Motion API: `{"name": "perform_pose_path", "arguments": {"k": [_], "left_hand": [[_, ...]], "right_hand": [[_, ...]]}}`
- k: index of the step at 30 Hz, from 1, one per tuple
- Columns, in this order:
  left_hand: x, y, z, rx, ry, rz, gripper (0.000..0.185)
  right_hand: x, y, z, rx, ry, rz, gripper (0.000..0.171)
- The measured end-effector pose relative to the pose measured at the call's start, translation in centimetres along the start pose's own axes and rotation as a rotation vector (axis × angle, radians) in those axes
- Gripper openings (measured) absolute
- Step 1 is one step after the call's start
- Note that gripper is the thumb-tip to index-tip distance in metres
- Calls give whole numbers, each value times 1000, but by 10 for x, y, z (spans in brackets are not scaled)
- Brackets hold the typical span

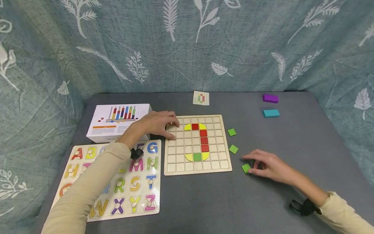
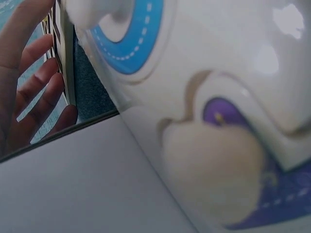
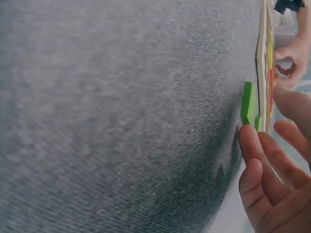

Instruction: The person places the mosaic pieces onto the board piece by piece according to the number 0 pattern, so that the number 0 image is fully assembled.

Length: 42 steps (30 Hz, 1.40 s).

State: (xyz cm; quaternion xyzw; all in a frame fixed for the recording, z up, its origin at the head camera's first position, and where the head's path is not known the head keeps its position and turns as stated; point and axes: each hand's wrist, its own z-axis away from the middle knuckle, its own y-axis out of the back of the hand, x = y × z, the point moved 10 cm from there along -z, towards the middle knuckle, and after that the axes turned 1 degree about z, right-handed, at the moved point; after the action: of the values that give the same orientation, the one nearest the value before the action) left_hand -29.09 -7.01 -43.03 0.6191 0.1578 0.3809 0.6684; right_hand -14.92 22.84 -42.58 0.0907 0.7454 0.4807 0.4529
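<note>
A wooden grid board lies mid-table, bearing red square tiles, yellow rounded tiles and one green tile. My left hand rests at the board's left edge, thumb and fingers spread apart; in the left wrist view its fingers reach the board's side. On the right, my right hand is at a loose green square tile, its thumb tip by the tile and the index finger extended above. Two more green tiles, an upper one and a lower one, lie beside the board.
A letter puzzle board lies under my left forearm, with a white box behind it. Beyond the grid board is a small pattern card. Purple and teal blocks sit at the back right. A curtain hangs behind the table.
</note>
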Motion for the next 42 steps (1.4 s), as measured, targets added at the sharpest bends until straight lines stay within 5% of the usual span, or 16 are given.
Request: {"name": "perform_pose_path", "arguments": {"k": [28,42], "left_hand": [[0,1,0,-2,9,-5,49],[-1,0,1,4,5,-3,48]], "right_hand": [[-2,-8,-3,-80,-33,-19,40],[-4,-14,-4,-119,27,-19,38]]}}
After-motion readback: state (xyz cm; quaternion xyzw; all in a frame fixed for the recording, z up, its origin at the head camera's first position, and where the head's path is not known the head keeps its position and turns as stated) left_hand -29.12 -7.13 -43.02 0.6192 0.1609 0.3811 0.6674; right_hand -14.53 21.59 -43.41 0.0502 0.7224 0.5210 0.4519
